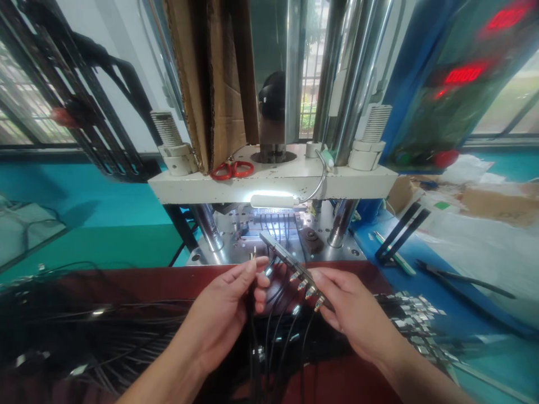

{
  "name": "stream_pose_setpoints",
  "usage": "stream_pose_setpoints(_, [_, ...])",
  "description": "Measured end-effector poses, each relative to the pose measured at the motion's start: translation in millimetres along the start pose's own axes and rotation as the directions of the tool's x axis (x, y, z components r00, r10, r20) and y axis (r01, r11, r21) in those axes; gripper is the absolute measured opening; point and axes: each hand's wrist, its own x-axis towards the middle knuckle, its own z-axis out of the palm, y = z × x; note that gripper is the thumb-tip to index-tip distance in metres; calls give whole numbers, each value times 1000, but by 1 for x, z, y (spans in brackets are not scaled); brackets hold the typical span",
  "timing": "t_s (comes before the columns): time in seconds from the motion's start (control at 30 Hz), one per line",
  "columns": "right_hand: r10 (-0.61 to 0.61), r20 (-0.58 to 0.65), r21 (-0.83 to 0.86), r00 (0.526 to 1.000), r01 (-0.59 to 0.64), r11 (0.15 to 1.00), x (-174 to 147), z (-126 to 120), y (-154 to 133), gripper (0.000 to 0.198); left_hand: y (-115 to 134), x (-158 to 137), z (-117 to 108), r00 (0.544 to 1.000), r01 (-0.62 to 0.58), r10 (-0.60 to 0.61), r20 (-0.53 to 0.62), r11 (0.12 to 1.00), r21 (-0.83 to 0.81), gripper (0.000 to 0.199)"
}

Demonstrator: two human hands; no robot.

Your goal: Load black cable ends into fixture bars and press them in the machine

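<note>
My right hand (343, 300) grips the near end of a long metal bar (280, 252), which slants up and away to the left. Several small metal connectors (309, 290) sit along the bar's edge, with thin black cables hanging from them. Left of the bar, my left hand (233, 297) is closed, thumb and forefinger pinching a black cable (252, 314) whose small metal tip pokes up above the fingers. Another shiny connector lies by the curled fingers. Beyond both hands is the press bed (269, 230), where more dark cables lie under a bright lamp (273, 201).
Red-handled scissors (231, 169) lie on the press's white plate (202, 191). Bundled black cables (138, 331) cover the left of the red-brown table. At right are piled connector ends (421, 320), pliers (458, 280) and a control box (455, 95). Steel posts flank the press bed.
</note>
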Motion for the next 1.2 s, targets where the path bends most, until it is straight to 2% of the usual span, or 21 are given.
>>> stream_pose_setpoints(0.07, [20,-3,-6,1000,-20,1000,0,1,-1,38,-3,3,-3,1000,22,-22,0,999,-33,34])
stream_pose_setpoints(0.2, [38,-4,-9,999,-38,999,-1,3,-2,38,-10,11,0,996,77,-81,21,986,150,26])
stream_pose_setpoints(0.3, [49,0,-11,999,-49,999,-1,3,-2,37,-14,15,5,994,91,-105,32,954,285,27])
stream_pose_setpoints(0.43, [65,-10,-6,998,-66,998,-2,3,-1,36,-17,16,10,995,83,-98,24,928,362,31])
stream_pose_setpoints(0.8, [24,6,-44,1000,-24,999,-1,2,0,37,-13,17,16,989,131,-148,13,909,395,27])
stream_pose_setpoints(1.2, [48,-14,-114,999,-50,992,-1,1,1,37,-15,17,15,993,90,-113,35,910,404,29])
